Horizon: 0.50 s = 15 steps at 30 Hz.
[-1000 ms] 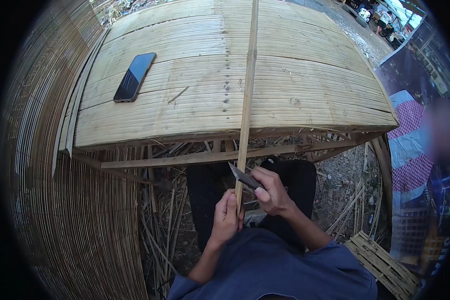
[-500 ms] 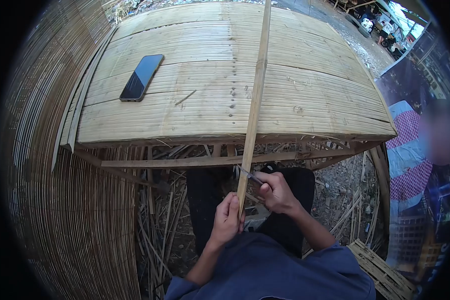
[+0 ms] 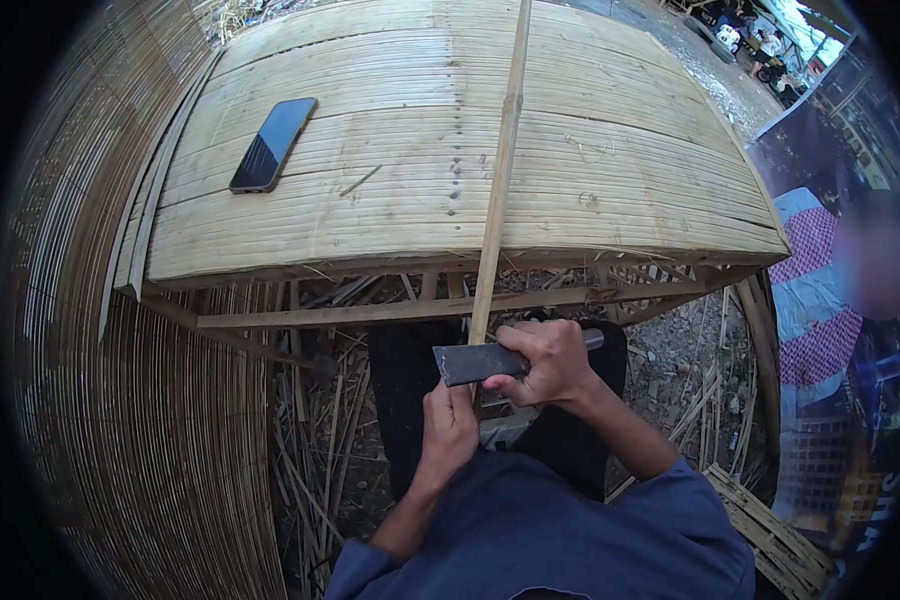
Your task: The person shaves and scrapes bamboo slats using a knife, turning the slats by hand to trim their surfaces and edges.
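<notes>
A long bamboo strip (image 3: 503, 170) runs from my lap up across the table. My left hand (image 3: 449, 428) is closed around its lower end. In my right hand (image 3: 552, 362) is a broad, square-ended knife, its dark blade (image 3: 468, 364) lying flat across the strip just above my left fingers. The knife's pale metal handle end (image 3: 593, 339) sticks out past my right fist. The blade hides part of the strip and some of my left fingertips.
The bamboo-slat table (image 3: 370, 215) stands in front of me, with a phone (image 3: 274, 146) and a small stick (image 3: 361, 180) on it. A bamboo screen (image 3: 160, 430) rises on the left. Cut strips (image 3: 315, 480) litter the ground. A person (image 3: 769, 45) is far off, upper right.
The knife has turned from edge-on to showing its broad side and come down the strip towards my left hand. The view has shifted slightly.
</notes>
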Available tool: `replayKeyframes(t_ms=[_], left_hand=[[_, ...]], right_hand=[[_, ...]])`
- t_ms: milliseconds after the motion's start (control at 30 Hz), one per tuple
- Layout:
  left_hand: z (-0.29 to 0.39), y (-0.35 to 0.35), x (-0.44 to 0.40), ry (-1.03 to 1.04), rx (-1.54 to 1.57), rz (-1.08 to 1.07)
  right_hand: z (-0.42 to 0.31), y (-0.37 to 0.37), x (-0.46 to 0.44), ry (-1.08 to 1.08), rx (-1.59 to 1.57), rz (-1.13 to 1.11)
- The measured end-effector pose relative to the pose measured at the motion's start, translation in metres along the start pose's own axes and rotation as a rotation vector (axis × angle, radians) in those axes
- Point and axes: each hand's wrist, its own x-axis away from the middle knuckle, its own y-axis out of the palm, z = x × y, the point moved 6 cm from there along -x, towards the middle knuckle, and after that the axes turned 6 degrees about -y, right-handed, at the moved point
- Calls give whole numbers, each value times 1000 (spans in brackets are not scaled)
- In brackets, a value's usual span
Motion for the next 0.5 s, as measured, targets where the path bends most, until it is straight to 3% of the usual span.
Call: replayKeyframes(t_ms=[133, 267, 300, 400, 500], left_hand=[[-11, -3, 4, -187, 149, -56], [-14, -1, 5, -101, 63, -10], [-13, -1, 7, -150, 108, -24], [5, 0, 8, -243, 243, -27], [-15, 0, 7, -218, 159, -115]], right_hand=[[-7, -1, 4, 91, -2, 78], [-12, -6, 8, 51, 61, -52], [-2, -13, 5, 75, 52, 53], [0, -12, 4, 96, 45, -49], [-17, -2, 8, 29, -23, -143]])
